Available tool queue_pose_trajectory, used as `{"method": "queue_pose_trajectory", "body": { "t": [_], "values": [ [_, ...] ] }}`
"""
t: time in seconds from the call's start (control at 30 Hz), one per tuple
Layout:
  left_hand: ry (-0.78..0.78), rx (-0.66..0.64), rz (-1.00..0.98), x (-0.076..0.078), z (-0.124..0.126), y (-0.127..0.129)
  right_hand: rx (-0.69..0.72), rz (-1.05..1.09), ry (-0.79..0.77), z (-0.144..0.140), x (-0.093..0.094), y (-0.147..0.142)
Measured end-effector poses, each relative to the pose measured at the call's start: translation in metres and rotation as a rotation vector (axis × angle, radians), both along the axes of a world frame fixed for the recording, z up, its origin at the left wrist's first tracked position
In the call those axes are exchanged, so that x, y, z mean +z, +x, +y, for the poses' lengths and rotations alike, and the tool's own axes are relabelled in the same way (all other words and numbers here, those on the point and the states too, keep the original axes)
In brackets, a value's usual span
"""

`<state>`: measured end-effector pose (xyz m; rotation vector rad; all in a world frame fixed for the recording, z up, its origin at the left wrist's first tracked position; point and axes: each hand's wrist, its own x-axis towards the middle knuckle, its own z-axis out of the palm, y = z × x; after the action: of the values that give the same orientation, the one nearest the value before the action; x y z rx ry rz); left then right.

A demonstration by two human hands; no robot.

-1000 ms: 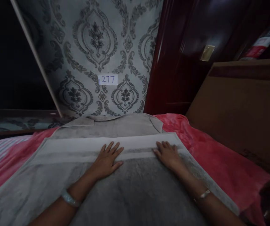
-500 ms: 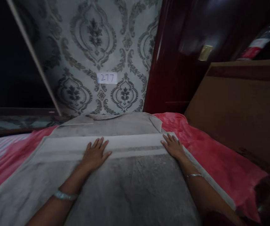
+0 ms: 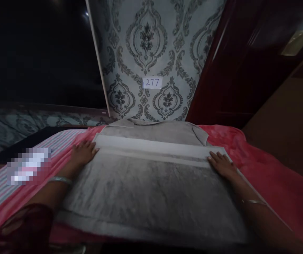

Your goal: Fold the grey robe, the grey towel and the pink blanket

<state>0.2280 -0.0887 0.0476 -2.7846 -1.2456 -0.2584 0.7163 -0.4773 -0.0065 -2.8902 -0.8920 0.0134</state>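
Left grip (image 3: 84,152) and right grip (image 3: 221,164), both flat and open-palmed, press opposite far corners of grey towel (image 3: 151,183) on bed (image 3: 267,183).

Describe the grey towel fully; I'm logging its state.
The towel is grey, plush-looking, with a paler woven band across its far end. It lies flat, apparently folded in layers, on a red blanket. The left hand rests open at its far left corner, the right hand open on its right edge.
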Motion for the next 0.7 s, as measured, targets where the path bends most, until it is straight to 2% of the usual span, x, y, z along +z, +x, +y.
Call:
{"method": "queue_pose_trajectory", "body": {
  "t": [0.07, 0.2, 0.27, 0.33, 0.43, 0.6, 0.7],
  "values": [
    [-0.001, -0.034, 0.034, 0.0, -0.021, 0.008, 0.083, -0.062, 0.012, -0.001, 0.005, -0.035],
    [-0.06, -0.256, 0.12, -0.018, -0.07, 0.03, 0.43, -0.13, 0.026, 0.001, -0.002, -0.111],
    [-0.074, -0.275, 0.124, -0.029, -0.084, 0.034, 0.465, -0.095, -0.004, -0.001, -0.009, -0.13],
    [-0.066, -0.234, 0.112, -0.035, -0.086, 0.032, 0.433, -0.072, -0.022, -0.01, -0.015, -0.13],
    [-0.04, -0.13, 0.104, -0.035, -0.074, 0.016, 0.386, -0.078, -0.015, -0.034, -0.02, -0.111],
    [-0.121, 0.101, 0.095, -0.03, -0.043, -0.048, 0.226, -0.108, 0.029, -0.092, -0.036, -0.07],
    [-0.144, 0.177, 0.067, -0.031, -0.034, -0.087, 0.142, -0.132, 0.111, -0.132, -0.046, -0.052]
  ]
}}
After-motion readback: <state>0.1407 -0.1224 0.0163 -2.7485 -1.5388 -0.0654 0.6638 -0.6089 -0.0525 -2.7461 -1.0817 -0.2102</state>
